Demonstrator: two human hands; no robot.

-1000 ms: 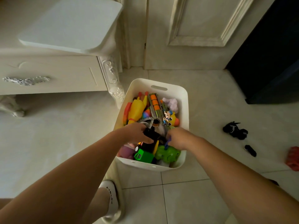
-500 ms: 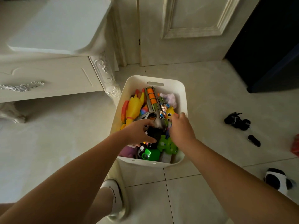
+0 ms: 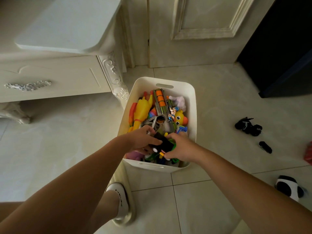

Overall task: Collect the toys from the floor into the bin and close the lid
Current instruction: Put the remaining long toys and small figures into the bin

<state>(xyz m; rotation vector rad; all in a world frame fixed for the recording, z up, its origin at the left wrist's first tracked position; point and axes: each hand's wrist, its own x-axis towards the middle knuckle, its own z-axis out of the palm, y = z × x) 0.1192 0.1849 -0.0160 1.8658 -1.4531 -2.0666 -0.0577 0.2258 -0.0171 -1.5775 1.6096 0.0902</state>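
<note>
A white plastic bin (image 3: pixel 191 102) stands on the tiled floor, filled with several colourful toys: a yellow rubber chicken (image 3: pixel 141 110), a grey and orange toy blaster (image 3: pixel 161 105), a yellow duck (image 3: pixel 179 118). My left hand (image 3: pixel 142 140) and my right hand (image 3: pixel 181 147) both grip a black toy (image 3: pixel 164 143) over the near end of the bin. On the floor to the right lie a black toy motorbike (image 3: pixel 248 126), a small black piece (image 3: pixel 265 147), a black-and-white plush (image 3: pixel 287 188) and a red toy (image 3: pixel 308 153) at the frame edge. No lid is in view.
A white carved cabinet (image 3: pixel 55 78) with a drawer stands left of the bin, its leg touching the bin's corner. A cream door (image 3: pixel 194 31) is behind. A dark piece of furniture (image 3: pixel 283 48) fills the far right. My socked foot (image 3: pixel 119 201) is below the bin.
My right hand has come back from the duck to the near end and closed on the black toy that my left hand holds. The view has shifted slightly.
</note>
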